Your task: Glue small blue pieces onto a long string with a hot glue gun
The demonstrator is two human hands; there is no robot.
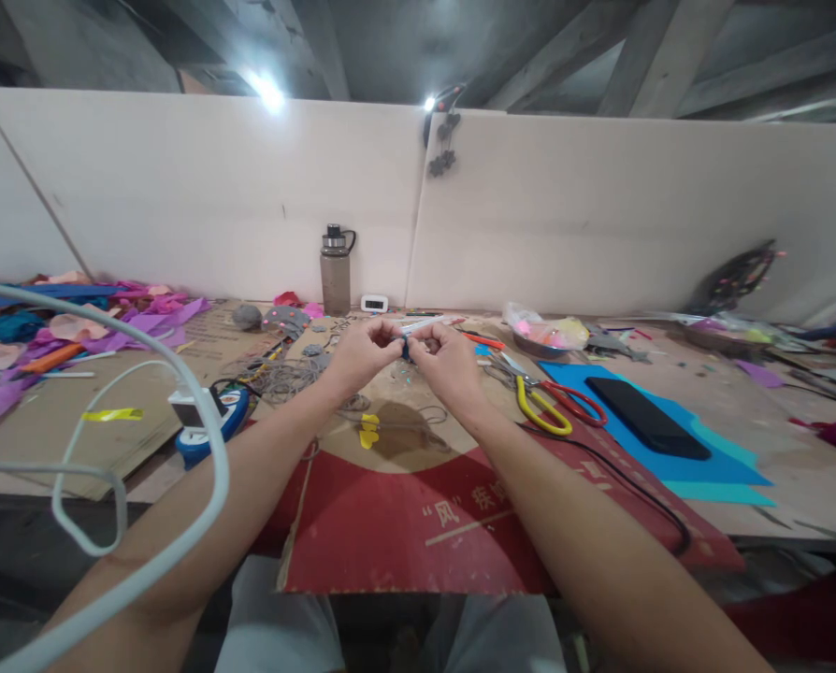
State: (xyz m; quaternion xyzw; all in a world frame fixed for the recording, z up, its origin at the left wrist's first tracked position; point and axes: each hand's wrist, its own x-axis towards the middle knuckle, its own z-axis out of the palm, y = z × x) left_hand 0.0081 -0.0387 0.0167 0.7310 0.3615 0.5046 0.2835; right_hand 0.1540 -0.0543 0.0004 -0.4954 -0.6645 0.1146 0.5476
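My left hand (364,355) and my right hand (449,363) meet above the middle of a red and tan cardboard sheet (404,533). The fingertips of both pinch a small dark blue piece (406,351), mostly hidden between them; its kind I cannot make out. Tangled grey cord (288,376) lies left of my left hand. Below the hands rests a small yellow cut-out (369,430). Right of my right hand lie scissors with yellow handles (542,408) and another pair with red handles (578,402).
A black phone (646,416) lies on blue sheets (727,467) at right. A bottle (335,271) and small digital clock (374,303) stand by the wall. At left are a blue power strip (211,432), coloured scraps (137,327) and a white cable (211,467) looping close to the camera.
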